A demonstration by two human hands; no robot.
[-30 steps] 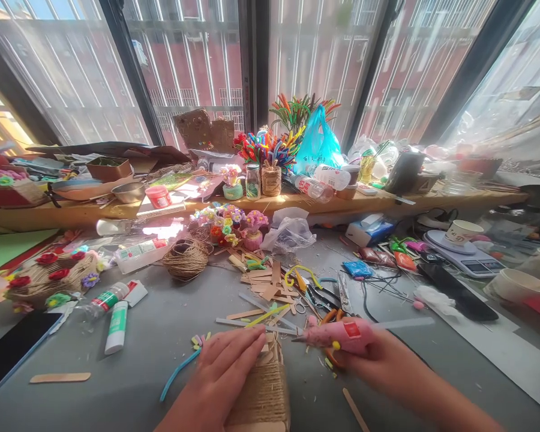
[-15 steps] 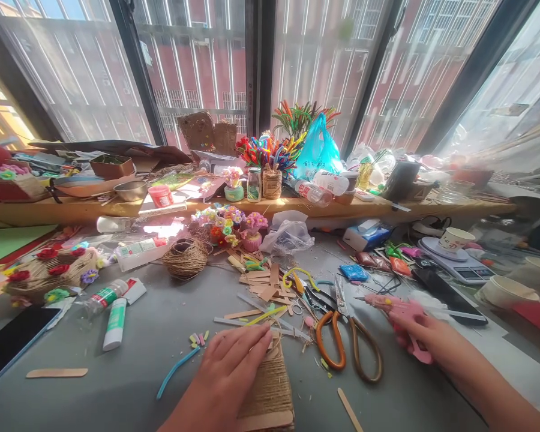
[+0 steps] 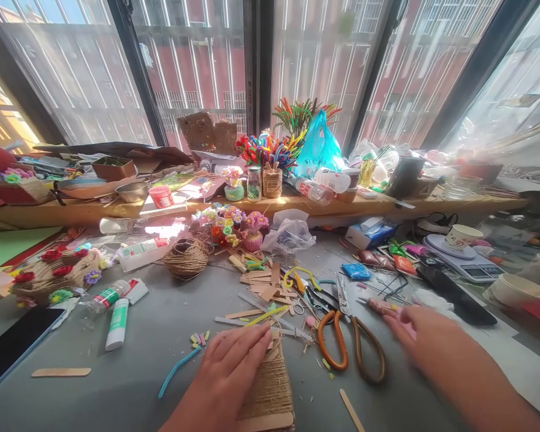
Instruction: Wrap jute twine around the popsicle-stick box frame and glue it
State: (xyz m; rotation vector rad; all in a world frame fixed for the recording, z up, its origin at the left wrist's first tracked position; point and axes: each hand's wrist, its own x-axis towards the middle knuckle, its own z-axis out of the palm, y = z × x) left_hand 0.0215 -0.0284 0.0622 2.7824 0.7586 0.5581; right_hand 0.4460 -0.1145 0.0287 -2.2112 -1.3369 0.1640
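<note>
My left hand [image 3: 231, 369] is closed over the left side of a twine-wrapped craft piece [image 3: 272, 384], its fingers curved across the top and the thumb hidden. A wooden stick lies along the near end of that piece. At the right, my right hand [image 3: 436, 348], slightly blurred, is wrapped round a pink hot glue gun [image 3: 382, 307]. Its nozzle points left, while the palm covers most of its body. Between the hands lie large scissors [image 3: 335, 336] with orange-brown handles, and clear glue sticks [image 3: 229, 322] sit just beyond the twine piece.
Wooden sticks [image 3: 270, 279], a twine ball [image 3: 186, 258] and pipe-cleaner flowers [image 3: 254, 231] sit further back. A phone [image 3: 18, 345] and a glue tube [image 3: 117, 324] are at the left. A kitchen scale [image 3: 477, 267] with a paper cup stands at the right, and a crowded ledge [image 3: 175, 210] runs below the window.
My right hand has moved further over the glue gun, now hiding its handle and the glue stick at its back. My left hand stays on the twine-wrapped piece.
</note>
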